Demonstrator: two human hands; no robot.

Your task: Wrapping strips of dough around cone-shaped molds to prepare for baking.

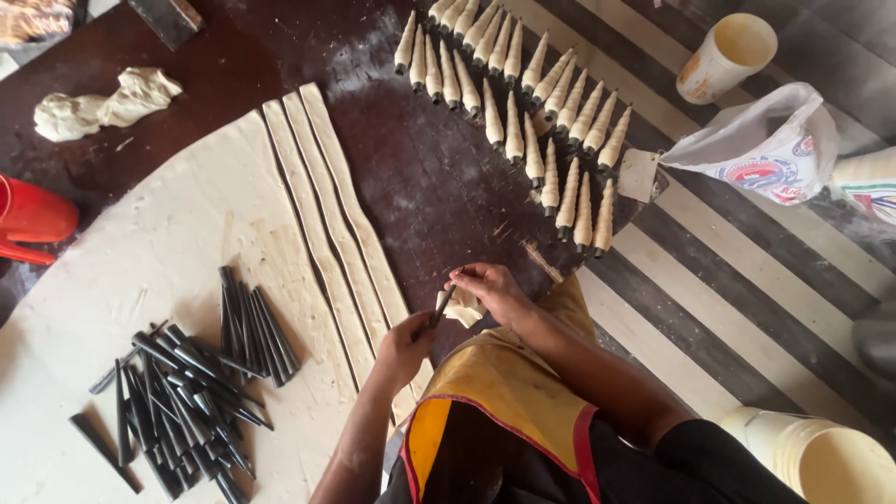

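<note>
Here, in the head view, the dark wooden table (420, 187) ends at a slanted edge on the right, beyond which lies a striped floor (747, 280); a bare dark patch of board sits between the cut dough strips (327, 205) and the rows of wrapped cones (532, 112), leaving free room just ahead of the hands. The left hand (403, 347) is curled around the thick end of a black cone mould (441, 306), pinching it. The right hand (490, 287) has its fingers pressed together on a pale dough strip (462, 308) at the mould's tip. The mould is slim, dark and tapered, held just above the table's near edge, over the yellow apron (504, 383). How far the dough is wound around it is hard to make out. A heap of bare moulds (187, 383) lies on the rolled dough sheet (168, 243), well left of the hands.
</note>
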